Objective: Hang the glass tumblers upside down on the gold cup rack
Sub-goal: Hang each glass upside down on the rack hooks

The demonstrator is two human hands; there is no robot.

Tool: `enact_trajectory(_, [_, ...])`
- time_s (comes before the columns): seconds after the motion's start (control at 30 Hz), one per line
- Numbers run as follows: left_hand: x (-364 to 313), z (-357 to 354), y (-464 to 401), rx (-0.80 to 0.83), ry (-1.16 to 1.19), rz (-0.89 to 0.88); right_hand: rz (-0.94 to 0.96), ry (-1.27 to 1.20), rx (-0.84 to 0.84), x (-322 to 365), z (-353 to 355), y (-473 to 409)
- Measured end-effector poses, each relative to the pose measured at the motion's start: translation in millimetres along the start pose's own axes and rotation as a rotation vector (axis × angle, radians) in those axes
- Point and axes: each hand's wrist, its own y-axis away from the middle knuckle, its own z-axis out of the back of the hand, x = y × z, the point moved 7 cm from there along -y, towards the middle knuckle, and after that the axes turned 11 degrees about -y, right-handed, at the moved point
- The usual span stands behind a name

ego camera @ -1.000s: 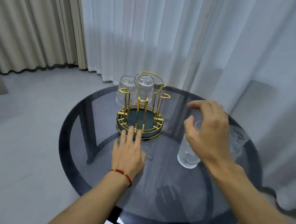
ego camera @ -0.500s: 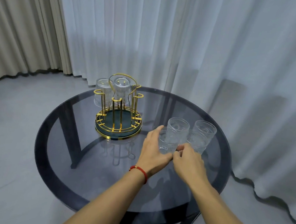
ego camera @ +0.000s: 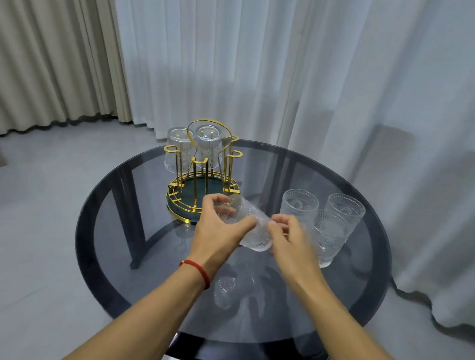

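Tumbler (ego camera: 248, 225) above glass table (ego camera: 363, 287), white curtains (ego camera: 267, 55)

This looks like a room in a home: floor-length sheer white curtains (ego camera: 266, 69) hang beside heavier beige drapes (ego camera: 43, 48), above a pale tiled floor (ego camera: 31, 221). A round smoked-glass bench (ego camera: 363, 287) (dark-framed) carries a gold cup rack (ego camera: 202, 177) with patterned tumblers.
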Motion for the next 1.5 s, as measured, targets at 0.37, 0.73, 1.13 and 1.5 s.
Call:
enact_trajectory(0.37, [14, 10, -8, 0.313, 0.280, 0.033, -0.186, -0.558, 0.125, -2, -45, -6])
enact_trajectory(0.73, [51, 19, -34, 0.057, -0.716, -0.325, 0.281, -0.261, -0.336, 52, 30, -42])
enact_trajectory(1.13, [76, -4, -36, 0.124, -1.110, -0.315, 0.152, -0.161, -0.261, 127, 0, -193])
enact_trajectory(1.5, [79, -6, -37, 0.130, -1.128, -0.307, 0.272, 0.196, 0.074, 151, -57, -237])
